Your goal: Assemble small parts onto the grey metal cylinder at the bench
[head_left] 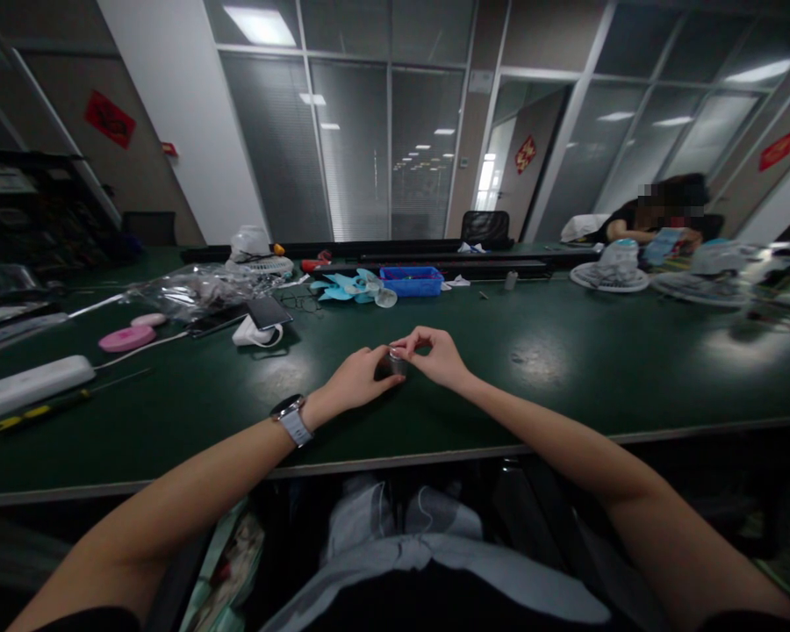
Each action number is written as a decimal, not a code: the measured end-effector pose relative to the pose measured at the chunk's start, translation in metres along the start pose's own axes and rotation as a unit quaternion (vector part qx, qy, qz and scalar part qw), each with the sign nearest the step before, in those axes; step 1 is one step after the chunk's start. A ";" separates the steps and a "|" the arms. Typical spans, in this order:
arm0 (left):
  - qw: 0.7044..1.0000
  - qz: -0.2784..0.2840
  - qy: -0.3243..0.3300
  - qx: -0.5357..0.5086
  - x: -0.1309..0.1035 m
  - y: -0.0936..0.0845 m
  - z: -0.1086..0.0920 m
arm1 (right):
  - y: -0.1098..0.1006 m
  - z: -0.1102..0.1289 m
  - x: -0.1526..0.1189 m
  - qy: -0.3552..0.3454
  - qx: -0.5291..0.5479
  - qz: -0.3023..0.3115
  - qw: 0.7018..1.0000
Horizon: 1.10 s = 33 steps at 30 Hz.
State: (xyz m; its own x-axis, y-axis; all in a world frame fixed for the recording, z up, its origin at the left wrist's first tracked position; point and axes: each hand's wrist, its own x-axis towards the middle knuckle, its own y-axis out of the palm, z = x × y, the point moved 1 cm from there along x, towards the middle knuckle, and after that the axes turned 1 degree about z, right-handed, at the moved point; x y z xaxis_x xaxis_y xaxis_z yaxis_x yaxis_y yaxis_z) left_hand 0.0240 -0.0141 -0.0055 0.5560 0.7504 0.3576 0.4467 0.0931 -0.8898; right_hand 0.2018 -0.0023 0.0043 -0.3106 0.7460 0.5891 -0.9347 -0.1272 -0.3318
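In the middle of the green table a small dark grey cylinder [398, 365] stands upright. My left hand [356, 379] is wrapped round its side, thumb in front and fingers behind. Over its top my right hand [433, 355] pinches with thumb and forefinger. The right fingertips touch the cylinder's upper rim; whether they hold a separate small part there is too small to tell. A watch with a grey strap [294, 421] is on my left wrist.
At the left lie a yellow screwdriver [36, 412], a white power strip [32, 386] and a pink oval thing [126, 339]. Farther back are a white charger [256, 332], light-blue fan blades [348, 287] and a blue bin [412, 282]. A person [658, 215] sits beyond fan parts [611, 270].
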 end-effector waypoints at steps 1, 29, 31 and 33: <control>1.000 0.001 0.000 0.001 0.000 0.000 0.000 | 0.000 -0.001 0.000 0.004 -0.002 -0.001 1.000; 1.000 -0.001 -0.004 0.001 0.000 0.000 0.000 | -0.005 0.005 -0.001 -0.039 -0.057 0.004 0.998; 1.000 -0.001 -0.005 0.009 -0.001 0.000 -0.001 | -0.010 0.003 0.004 -0.026 -0.018 -0.012 0.999; 1.000 -0.001 -0.009 0.021 -0.001 0.000 -0.001 | -0.020 -0.004 0.009 0.000 0.031 -0.008 0.999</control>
State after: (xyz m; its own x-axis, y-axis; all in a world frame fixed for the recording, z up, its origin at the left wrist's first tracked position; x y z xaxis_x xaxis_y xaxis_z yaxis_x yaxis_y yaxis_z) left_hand 0.0243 -0.0153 -0.0057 0.5417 0.7619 0.3550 0.4181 0.1222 -0.9001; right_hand 0.2182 0.0096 0.0135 -0.2951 0.7477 0.5949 -0.9487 -0.1557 -0.2750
